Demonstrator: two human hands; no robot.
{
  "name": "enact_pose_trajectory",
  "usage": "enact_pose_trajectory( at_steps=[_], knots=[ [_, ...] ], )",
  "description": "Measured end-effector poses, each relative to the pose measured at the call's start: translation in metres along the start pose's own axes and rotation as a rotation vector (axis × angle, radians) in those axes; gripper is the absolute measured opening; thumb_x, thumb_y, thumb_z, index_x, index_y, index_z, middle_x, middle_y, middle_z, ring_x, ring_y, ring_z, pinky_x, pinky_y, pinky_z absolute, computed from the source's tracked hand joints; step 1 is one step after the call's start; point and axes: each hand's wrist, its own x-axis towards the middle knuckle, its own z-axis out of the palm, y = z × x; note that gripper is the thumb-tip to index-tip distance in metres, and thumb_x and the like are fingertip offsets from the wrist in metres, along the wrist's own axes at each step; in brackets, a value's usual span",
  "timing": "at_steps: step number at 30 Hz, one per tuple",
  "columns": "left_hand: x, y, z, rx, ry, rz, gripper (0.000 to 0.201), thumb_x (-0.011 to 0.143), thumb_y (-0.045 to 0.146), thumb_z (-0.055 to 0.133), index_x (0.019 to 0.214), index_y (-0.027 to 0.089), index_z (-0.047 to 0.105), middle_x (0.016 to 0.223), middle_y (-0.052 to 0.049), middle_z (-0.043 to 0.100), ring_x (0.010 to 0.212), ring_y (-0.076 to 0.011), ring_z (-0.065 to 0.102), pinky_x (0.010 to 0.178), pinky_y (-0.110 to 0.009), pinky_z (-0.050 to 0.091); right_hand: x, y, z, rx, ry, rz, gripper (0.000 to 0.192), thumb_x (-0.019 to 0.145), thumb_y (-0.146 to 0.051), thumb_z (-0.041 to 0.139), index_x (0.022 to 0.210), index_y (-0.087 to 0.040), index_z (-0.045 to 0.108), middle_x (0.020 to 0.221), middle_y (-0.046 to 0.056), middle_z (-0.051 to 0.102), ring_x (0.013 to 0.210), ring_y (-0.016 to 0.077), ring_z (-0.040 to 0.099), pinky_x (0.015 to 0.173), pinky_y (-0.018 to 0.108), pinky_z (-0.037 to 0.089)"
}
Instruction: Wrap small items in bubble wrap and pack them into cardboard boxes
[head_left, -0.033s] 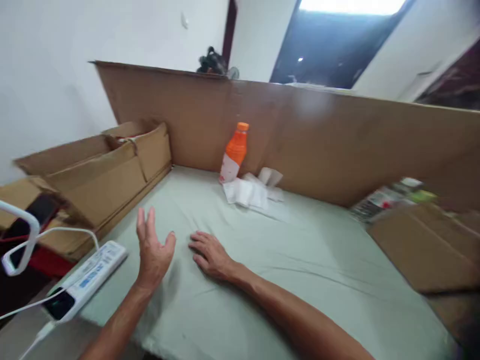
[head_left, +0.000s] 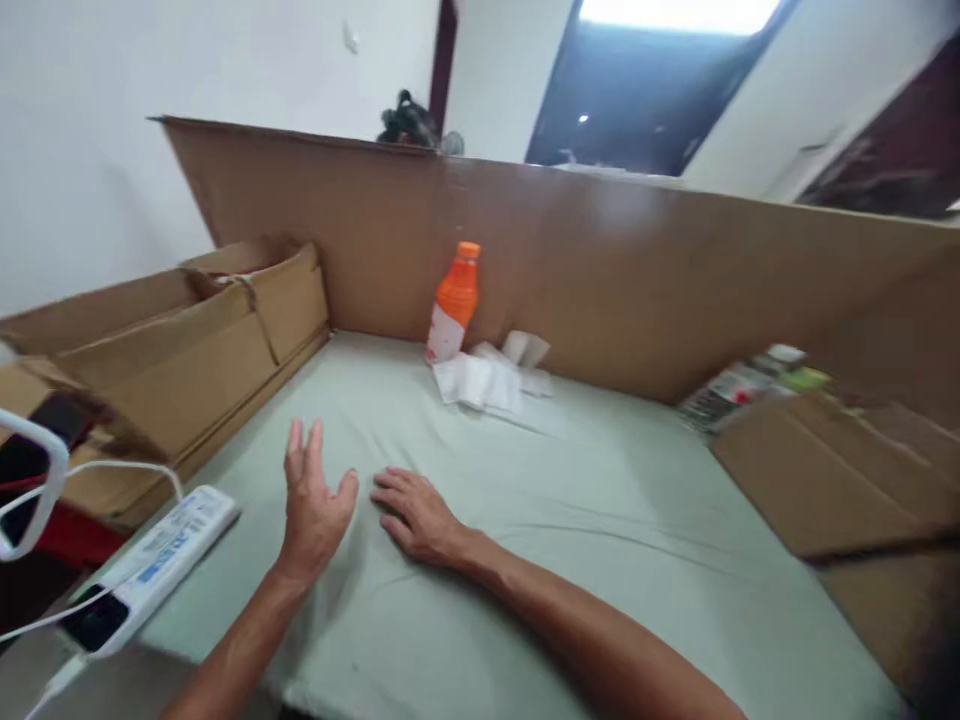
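Note:
My left hand [head_left: 319, 510] is raised just above the pale green cloth [head_left: 585, 610], thumb and fingers apart, with nothing in it. Beside it, my right hand [head_left: 416, 515] lies palm down on the cloth, fingers stretched out and holding nothing visible. A small gap separates the two hands. Beyond them, crumpled white tissues [head_left: 487, 380] rest on the cloth. Just behind the tissues stands an orange bottle [head_left: 455, 300] with a pale label, leaning slightly.
A tall cardboard panel [head_left: 600, 270] closes off the back. Cardboard boxes stand left [head_left: 187, 370] and right [head_left: 825, 470], with a clear bottle [head_left: 731, 390] by the right one. A white power strip [head_left: 161, 560] with cables lies near the left edge. A person's head [head_left: 409, 122] shows behind the panel.
The view has turned slightly, so the surroundings sit a little further left. My left hand has come slightly closer to my right hand, which stays on the cloth.

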Motion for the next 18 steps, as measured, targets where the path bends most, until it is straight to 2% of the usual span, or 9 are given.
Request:
enact_pose_trajectory(
  at_steps=[5, 7, 10, 13, 15, 18],
  knots=[
    [-0.032, 0.025, 0.067, 0.052, -0.490, 0.186, 0.055, 0.087, 0.034, 0.050, 0.135, 0.008, 0.055, 0.146, -0.023, 0.050, 0.139, -0.0367, 0.044, 0.114, -0.053, 0.038, -0.082, -0.012, -0.014, -0.084, -0.025, -0.013, 0.042, 0.091, -0.026, 0.063, 0.132, -0.015, 0.060, 0.140, 0.012, 0.059, 0.135, 0.0254, 0.046, 0.114, 0.040, 0.036],
    [-0.043, 0.032, 0.083, 0.127, -0.596, 0.312, 0.050, 0.090, 0.036, 0.046, 0.130, 0.010, 0.061, 0.143, -0.022, 0.055, 0.137, -0.0375, 0.046, 0.114, -0.057, 0.035, -0.112, -0.014, -0.020, -0.097, -0.021, -0.003, 0.041, 0.093, -0.028, 0.061, 0.132, -0.015, 0.060, 0.141, 0.011, 0.059, 0.137, 0.0245, 0.045, 0.115, 0.039, 0.036],
    [-0.053, 0.036, 0.096, 0.236, -0.572, 0.465, 0.051, 0.095, 0.039, 0.039, 0.132, 0.013, 0.062, 0.147, -0.020, 0.053, 0.140, -0.0384, 0.042, 0.114, -0.060, 0.030, -0.155, -0.007, -0.031, -0.069, 0.030, 0.039, 0.032, 0.094, -0.026, 0.059, 0.124, -0.016, 0.065, 0.141, 0.008, 0.060, 0.138, 0.0217, 0.045, 0.115, 0.036, 0.035],
    [-0.056, 0.038, 0.096, 0.298, -0.558, 0.508, 0.054, 0.096, 0.040, 0.036, 0.134, 0.013, 0.061, 0.147, -0.019, 0.053, 0.140, -0.0373, 0.042, 0.114, -0.058, 0.031, -0.200, 0.011, -0.052, -0.099, 0.210, 0.216, 0.026, 0.091, -0.023, 0.060, 0.115, -0.019, 0.069, 0.135, 0.008, 0.064, 0.133, 0.0225, 0.052, 0.112, 0.039, 0.040],
    [-0.056, 0.039, 0.094, 0.325, -0.568, 0.503, 0.053, 0.097, 0.041, 0.035, 0.135, 0.014, 0.061, 0.148, -0.018, 0.053, 0.141, -0.0360, 0.042, 0.115, -0.056, 0.030, -0.233, 0.025, -0.077, -0.223, 0.349, 0.357, 0.028, 0.089, -0.021, 0.058, 0.115, -0.020, 0.068, 0.136, 0.012, 0.063, 0.131, 0.0268, 0.053, 0.108, 0.047, 0.043],
    [-0.055, 0.042, 0.092, 0.343, -0.582, 0.482, 0.053, 0.096, 0.041, 0.037, 0.136, 0.014, 0.061, 0.148, -0.017, 0.052, 0.142, -0.0349, 0.041, 0.116, -0.055, 0.028, -0.284, 0.042, -0.132, -0.561, 0.480, 0.537, 0.030, 0.091, -0.023, 0.053, 0.118, -0.018, 0.066, 0.138, 0.019, 0.060, 0.128, 0.0343, 0.055, 0.102, 0.055, 0.045]
  ],
)
